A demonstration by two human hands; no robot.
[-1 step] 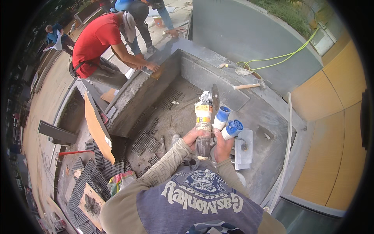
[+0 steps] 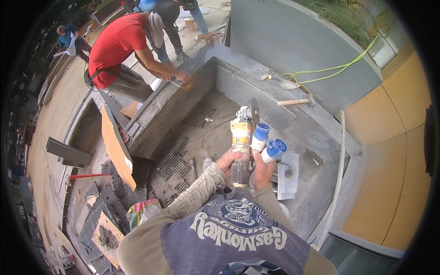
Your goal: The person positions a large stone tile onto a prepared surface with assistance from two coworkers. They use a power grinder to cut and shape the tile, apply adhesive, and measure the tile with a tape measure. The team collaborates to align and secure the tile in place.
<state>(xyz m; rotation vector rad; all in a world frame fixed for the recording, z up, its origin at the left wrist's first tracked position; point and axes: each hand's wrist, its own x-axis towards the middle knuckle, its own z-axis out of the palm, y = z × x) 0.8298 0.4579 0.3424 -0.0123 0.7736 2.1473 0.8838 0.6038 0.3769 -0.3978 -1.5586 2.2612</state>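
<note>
An angle grinder (image 2: 241, 133) stands nearly upright in front of my chest, its disc (image 2: 255, 112) at the far end. My left hand (image 2: 227, 162) is closed around the grinder's body. Just to the right, my right hand (image 2: 263, 173) grips two blue-and-white industrial power connectors, one plain blue-ended connector (image 2: 261, 133) and one with socket holes facing up (image 2: 276, 148). Both connectors lie close beside the grinder. Part of my right hand's fingers is hidden behind the grinder and connectors.
A low concrete wall (image 2: 172, 110) borders the pit ahead. A person in a red shirt (image 2: 117, 50) leans over it, working with a hand tool. On the right ledge lie a hammer (image 2: 295, 101) and a trowel (image 2: 289, 85). Black plastic grids (image 2: 105, 211) are piled at left.
The whole view has shifted slightly, so the surroundings sit a little further right and lower. Both hands keep the same grip on the grinder and the connectors.
</note>
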